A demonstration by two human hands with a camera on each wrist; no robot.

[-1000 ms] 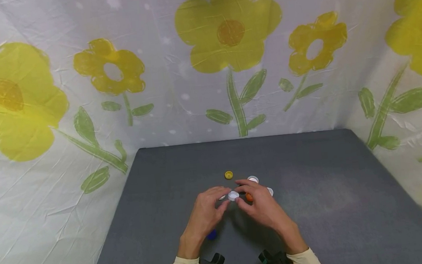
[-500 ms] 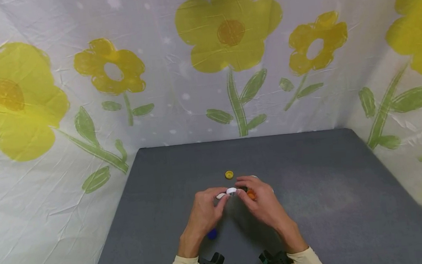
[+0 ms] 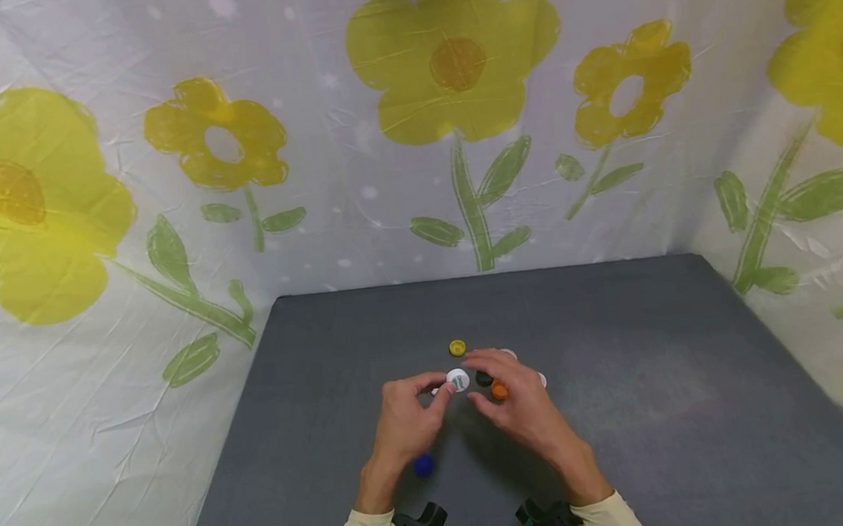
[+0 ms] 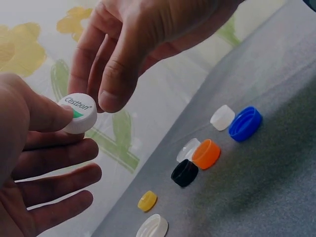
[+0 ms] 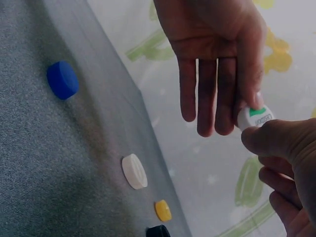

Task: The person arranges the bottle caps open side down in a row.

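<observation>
My left hand (image 3: 408,416) pinches a white bottle cap (image 3: 458,379) between thumb and fingers. Its printed top, with green and "Cestbon" lettering, shows in the left wrist view, the other left fingers stretched out below. My right hand (image 3: 514,393) is beside the cap, its thumb and fingers spread apart and nothing between them. An orange cap (image 3: 499,391) and a black cap (image 3: 483,378) lie close by the right hand in the head view. White caps are partly hidden behind both hands; one white cap (image 5: 134,171) shows fully in the right wrist view.
A yellow cap (image 3: 457,348) lies beyond the hands on the grey table (image 3: 633,445). Nearer the person, beside the left forearm, is a blue cap (image 3: 423,465). In the left wrist view another blue cap (image 4: 245,123) appears beside a white one (image 4: 222,117). Flowered cloth surrounds the table.
The white cap, first seen hollow side up between both hands, has turned so its printed top shows. My right fingers have moved apart from it; the left hand keeps hold.
</observation>
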